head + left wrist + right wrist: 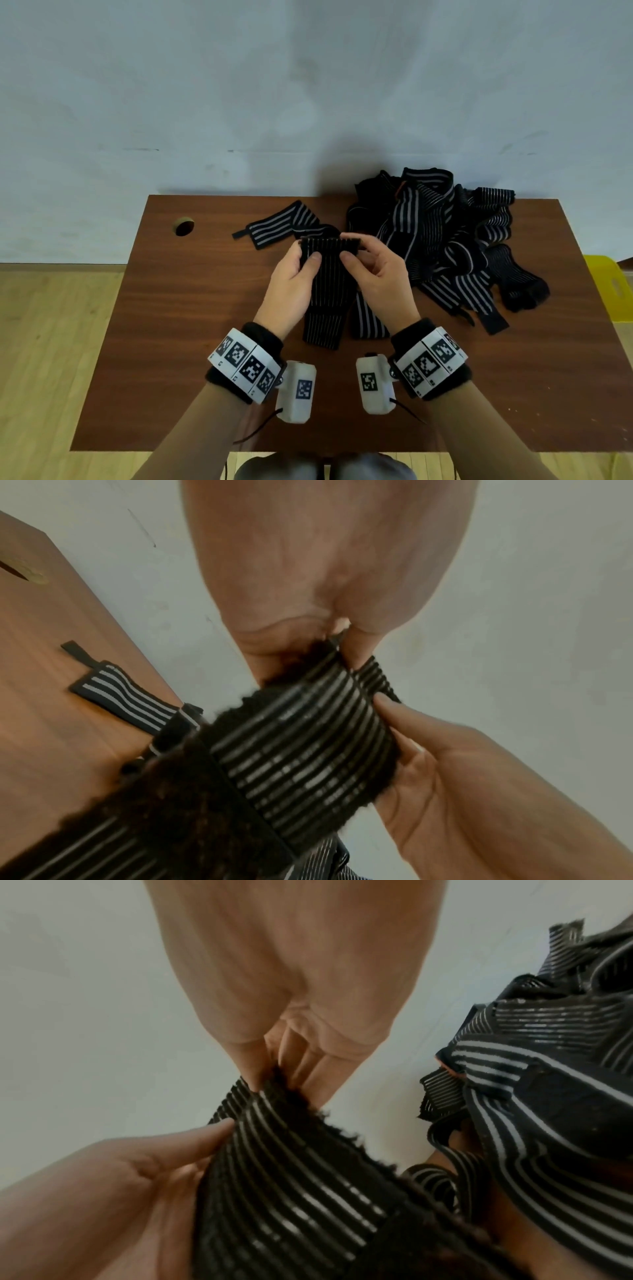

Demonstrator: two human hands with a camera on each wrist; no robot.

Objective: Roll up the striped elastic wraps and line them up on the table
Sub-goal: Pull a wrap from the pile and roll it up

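pale grey wall behind, dark brown wooden table (191, 342) in front of us, a round cable hole near its far left corner. we hold one black elastic wrap with thin pale stripes (325, 291) up over the table's middle. our left hand (294, 284) pinches its far end at the left corner, thumb on the near face; our right hand (376, 277) pinches the right corner of the same end, thumb on the near face, fingers curled over the top edge. both hands are closed on the fabric.

the left wrist view shows that end already bent over, a first fold starting at the fingertips.

key relation: the wrap's long axis runs from the pinched end straight back toward us, and its free tail hangs between our wrists, nearly down to the table. so the roll, we judge, must turn toward us along that length, both hands equally near.

tangled heap of similar black-and-white striped wraps (445, 236) lies to the right, near our right hand. one flat striped wrap with a small black tab (277, 224) lies beyond our left hand. no finished roll seen on the table yet; task looks early.
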